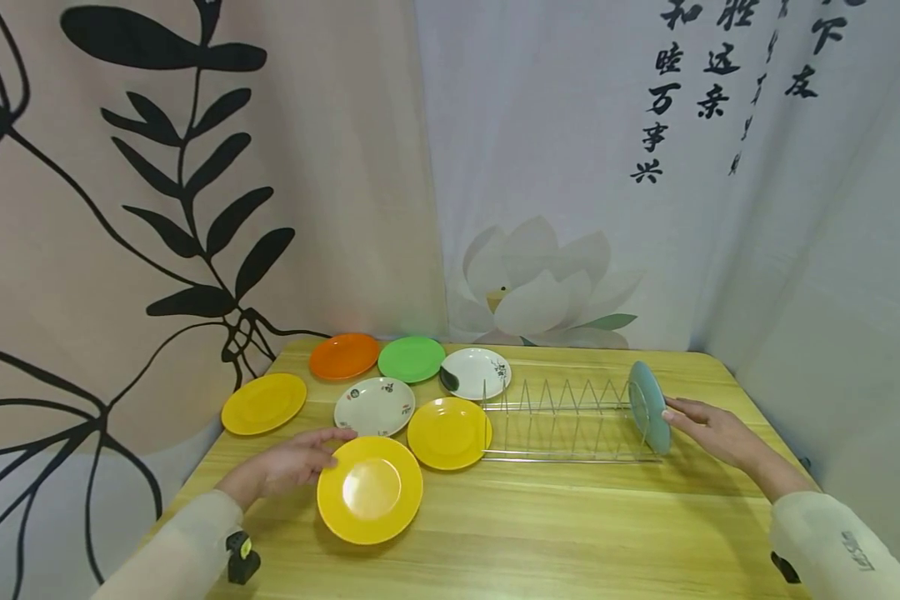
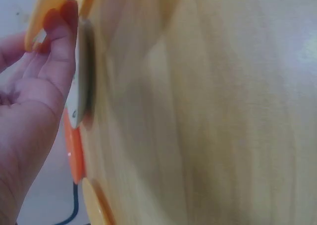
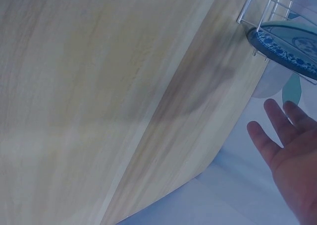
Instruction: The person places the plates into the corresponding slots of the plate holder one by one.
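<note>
My left hand [image 1: 288, 463] pinches the left rim of a yellow plate [image 1: 370, 492], holding it tilted above the front of the table. In the left wrist view, thumb and fingers of the left hand [image 2: 42, 71] close on the plate's edge [image 2: 42, 14]. A light-blue plate [image 1: 648, 408] stands upright in the right end of a wire dish rack [image 1: 570, 461]. Beside that plate is my right hand [image 1: 712, 429], fingers extended. The right wrist view shows the right hand [image 3: 292, 153] with spread fingers, apart from the blue-patterned plate [image 3: 285, 49].
Left of the rack lie another yellow plate [image 1: 450, 433], two white patterned plates [image 1: 375, 407], a green plate [image 1: 411, 359] and an orange plate [image 1: 343, 357]. One more yellow plate [image 1: 264, 404] sits near the left table edge. Printed curtains [image 1: 345, 167] hang behind the wooden table [image 1: 540, 533].
</note>
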Motion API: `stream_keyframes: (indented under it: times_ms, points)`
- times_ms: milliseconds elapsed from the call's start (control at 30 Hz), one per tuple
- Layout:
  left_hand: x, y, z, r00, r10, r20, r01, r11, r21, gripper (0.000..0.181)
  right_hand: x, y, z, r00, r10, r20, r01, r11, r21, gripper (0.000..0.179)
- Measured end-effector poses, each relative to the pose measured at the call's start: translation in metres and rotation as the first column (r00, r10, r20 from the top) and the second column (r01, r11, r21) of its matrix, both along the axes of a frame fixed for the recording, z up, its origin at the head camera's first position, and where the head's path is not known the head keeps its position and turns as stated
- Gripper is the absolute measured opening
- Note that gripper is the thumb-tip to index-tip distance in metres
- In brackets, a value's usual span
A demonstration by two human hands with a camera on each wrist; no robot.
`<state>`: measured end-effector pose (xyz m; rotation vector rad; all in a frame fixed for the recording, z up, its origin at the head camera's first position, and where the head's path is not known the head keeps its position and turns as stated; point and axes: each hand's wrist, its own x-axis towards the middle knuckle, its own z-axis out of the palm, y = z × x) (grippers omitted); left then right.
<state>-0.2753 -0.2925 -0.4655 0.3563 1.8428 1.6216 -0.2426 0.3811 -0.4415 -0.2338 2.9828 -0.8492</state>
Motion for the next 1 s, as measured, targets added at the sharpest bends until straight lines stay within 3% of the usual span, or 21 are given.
stream_keyframes:
  times_ms: [200, 500, 700, 1000]
  points:
    - [-0.006, -0.004, 0.014, 0.994, 0.11, 0.001, -0.11, 0.989, 0.096, 0.06, 0.001, 0.0, -0.001, 1.0, 0.005, -0.003, -0.005, 1.0, -0.005, 0.069]
    - [-0.02, 0.003, 0.027, 0.969, 0.236, -0.077, -0.22, 0.96, 0.173, 0.06, 0.001, 0.001, -0.001, 1.0, -0.001, -0.007, 0.001, 1.0, 0.0, 0.07]
    - [-0.027, 0.021, 0.036, 0.942, 0.314, -0.122, -0.281, 0.932, 0.229, 0.06, 0.001, 0.0, -0.001, 1.0, 0.002, -0.006, -0.002, 1.0, -0.015, 0.07]
    - [-0.039, 0.058, 0.052, 0.913, 0.4, -0.08, -0.359, 0.882, 0.306, 0.062, 0.001, 0.001, -0.001, 1.0, 0.001, -0.004, -0.001, 1.0, -0.024, 0.07]
